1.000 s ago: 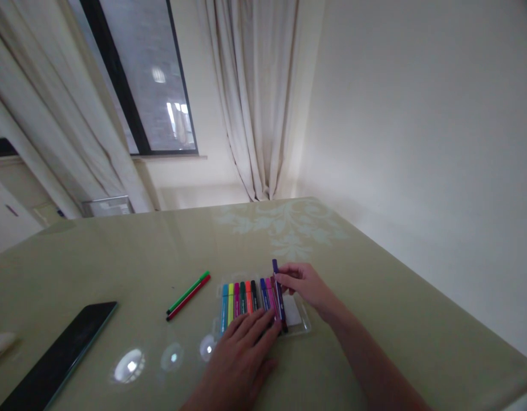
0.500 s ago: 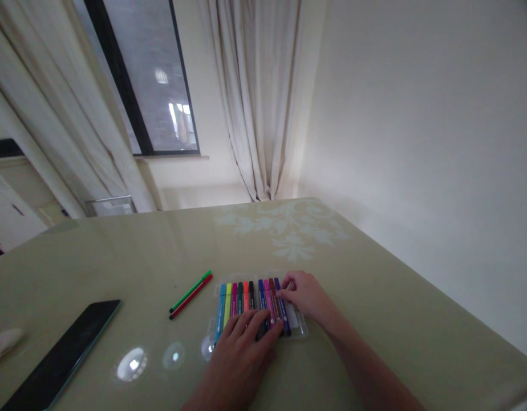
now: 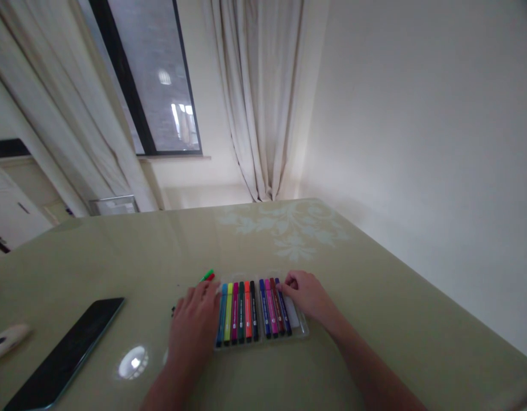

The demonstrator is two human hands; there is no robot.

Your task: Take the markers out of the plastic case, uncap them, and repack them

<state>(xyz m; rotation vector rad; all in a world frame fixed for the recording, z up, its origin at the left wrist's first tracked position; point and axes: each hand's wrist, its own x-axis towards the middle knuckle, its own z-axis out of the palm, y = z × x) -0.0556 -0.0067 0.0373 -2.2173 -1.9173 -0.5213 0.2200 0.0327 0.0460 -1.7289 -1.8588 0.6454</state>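
A clear plastic marker case (image 3: 257,345) lies flat with felt-tip markers in two sections. In its left section lie several markers, among them a yellow marker (image 3: 228,314) and an orange marker (image 3: 248,313). The right section holds several more, with a dark blue marker (image 3: 284,308) outermost. Fingers stretched forward, my left hand (image 3: 195,319) is at the case's left edge, covering most of a loose green marker (image 3: 209,274) and red marker (image 3: 211,278). My right hand (image 3: 307,294) has curled fingers at the dark blue marker's upper end; what its fingertips grip is hidden.
A black phone-like slab (image 3: 71,348) lies on the glossy table (image 3: 152,251) at left, with a whitish rounded object (image 3: 9,341) beyond it. The wall (image 3: 417,142) borders the table's right side. A curtain (image 3: 263,103) hangs behind the far edge.
My left hand has moved left, off the markers in the case and over the loose green and red pair. My right hand stays nearly in place.
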